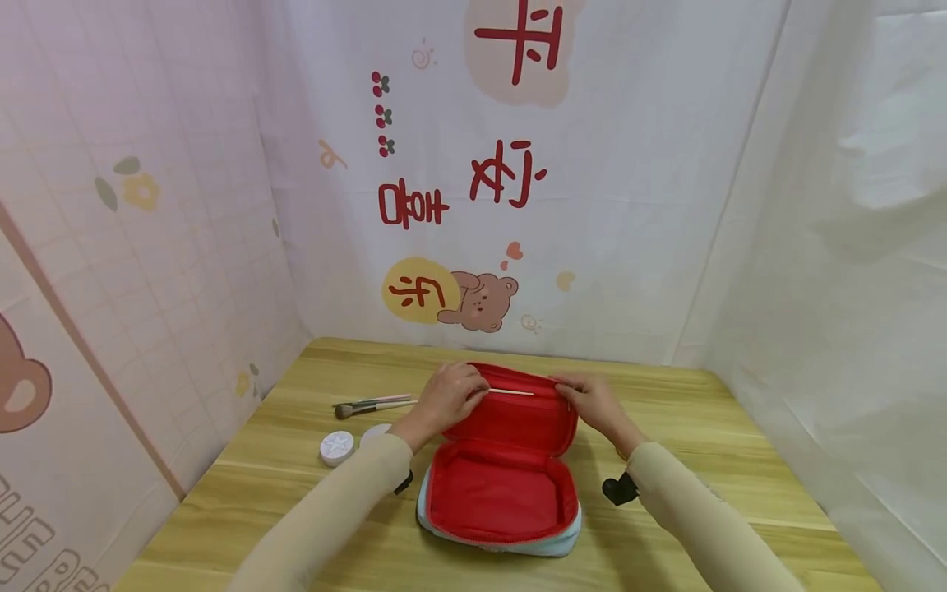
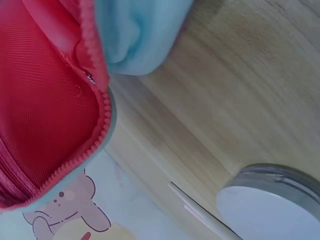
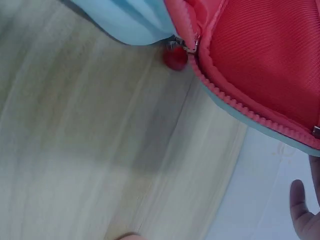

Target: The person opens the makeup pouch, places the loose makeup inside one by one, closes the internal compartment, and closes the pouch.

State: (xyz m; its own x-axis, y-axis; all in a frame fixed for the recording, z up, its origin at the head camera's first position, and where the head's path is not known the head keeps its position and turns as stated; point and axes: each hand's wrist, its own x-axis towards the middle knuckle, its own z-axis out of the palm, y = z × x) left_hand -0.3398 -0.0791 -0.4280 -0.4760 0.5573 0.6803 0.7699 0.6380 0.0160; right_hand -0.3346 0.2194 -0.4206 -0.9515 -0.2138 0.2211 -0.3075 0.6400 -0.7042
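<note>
The left hand [image 1: 450,398] pinches a thin white stick [image 1: 515,392] against the open lid [image 1: 510,426] of the red-lined bag [image 1: 496,497], mid-table; the right [image 1: 594,403] grips the lid's far-right edge. A slackened grip could drop the lid, jolting the stick loose.

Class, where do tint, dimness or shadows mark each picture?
Head view: a pinkish tint on the upper-left cloth, faint shadow beside the pouch; left wrist view: a dim, greyish table; right wrist view: a broad, soft-edged shadow across it.
</note>
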